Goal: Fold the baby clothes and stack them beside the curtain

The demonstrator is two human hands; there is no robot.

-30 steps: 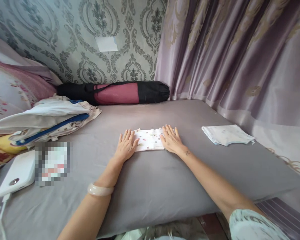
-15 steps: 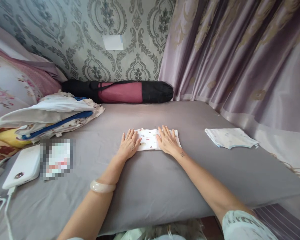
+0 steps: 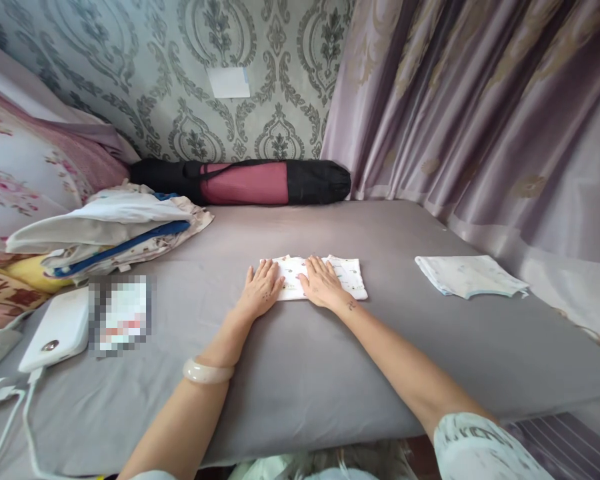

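At the centre of the head view, the left hand (image 3: 261, 290) and the right hand (image 3: 323, 285) lie palm down on a folded white printed cloth (image 3: 291, 280). Left hand: flattened on the left end of the cloth, fingers extended and directed away from the wearer; no fabric is gripped. Right hand: likewise flattened, fingers extended, placed right of the cloth's middle; the right end of the cloth projects beyond it. The two hands stand apart, with a strip of printed fabric exposed between the thumbs.

Beneath the cloth and around both hands: a grey sheet (image 3: 300, 373). Behind the left hand, on the forearm: a pale bangle (image 3: 209, 371). Well to the right of the right hand: a second folded cloth (image 3: 467, 275), white with a light blue edge. Well to the left of the left hand: a pixelated item (image 3: 123, 317), and just beside it a white device (image 3: 57, 330) with a cable (image 3: 30, 413) attached. Farther forward and left: a pile of clothes (image 3: 110, 227). Beyond both hands, against the patterned wall (image 3: 145, 67): a black and dark pink bag (image 3: 245, 183).
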